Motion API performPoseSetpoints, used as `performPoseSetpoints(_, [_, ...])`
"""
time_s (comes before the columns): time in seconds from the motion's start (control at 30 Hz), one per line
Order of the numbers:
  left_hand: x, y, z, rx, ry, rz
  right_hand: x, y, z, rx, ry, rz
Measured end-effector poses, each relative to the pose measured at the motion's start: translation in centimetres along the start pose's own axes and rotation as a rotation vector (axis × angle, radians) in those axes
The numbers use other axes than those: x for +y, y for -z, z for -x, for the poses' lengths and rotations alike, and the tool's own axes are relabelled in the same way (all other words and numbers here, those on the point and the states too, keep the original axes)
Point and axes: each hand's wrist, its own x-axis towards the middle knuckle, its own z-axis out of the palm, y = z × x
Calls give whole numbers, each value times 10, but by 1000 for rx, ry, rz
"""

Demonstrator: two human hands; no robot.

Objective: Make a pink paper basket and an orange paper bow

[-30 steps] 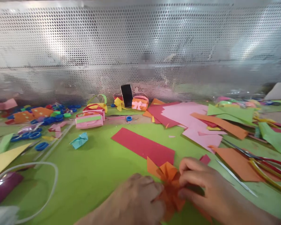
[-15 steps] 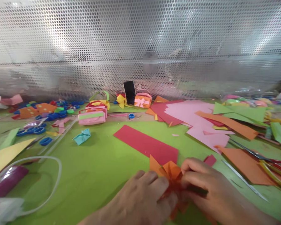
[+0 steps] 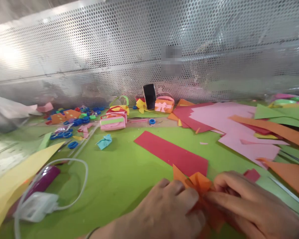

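Note:
An orange folded-paper piece (image 3: 200,182) with pointed flaps lies between my hands at the lower right, its lower part blurred and partly covered by fingers. My left hand (image 3: 168,205) presses on its left side, fingers curled and closed on the paper. From the right, my right hand (image 3: 249,200) pinches the same piece between thumb and fingers. Just beyond them a long red paper strip (image 3: 173,152) lies flat on the green tabletop (image 3: 109,186). A small red scrap (image 3: 252,174) is beside my right hand.
Pink sheets (image 3: 221,116) and an orange sheet (image 3: 291,172) lie to the right. At the back stand a phone (image 3: 149,96) and small paper bags (image 3: 113,122). A teal folded paper (image 3: 104,142), blue scissors (image 3: 62,133) and a white charger (image 3: 38,205) with cable are left.
The view has turned and tilted, so the table's contents appear shifted to the right. My hands stay on the orange paper; the right hand's fingers now reach further over it.

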Motion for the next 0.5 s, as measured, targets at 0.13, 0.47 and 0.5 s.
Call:
performPoseSetpoints(0.13, [-2, 3, 1, -16, 3, 19, -5, 3, -4, -10, 35, 113])
performPoseSetpoints(0.47, [-4, 12, -2, -158, 6, 98, -3, 9, -5, -6, 77, 56])
performPoseSetpoints(0.5, [-4, 10, -1, -153, 2, 103, -3, 11, -5, 18, 89, 33])
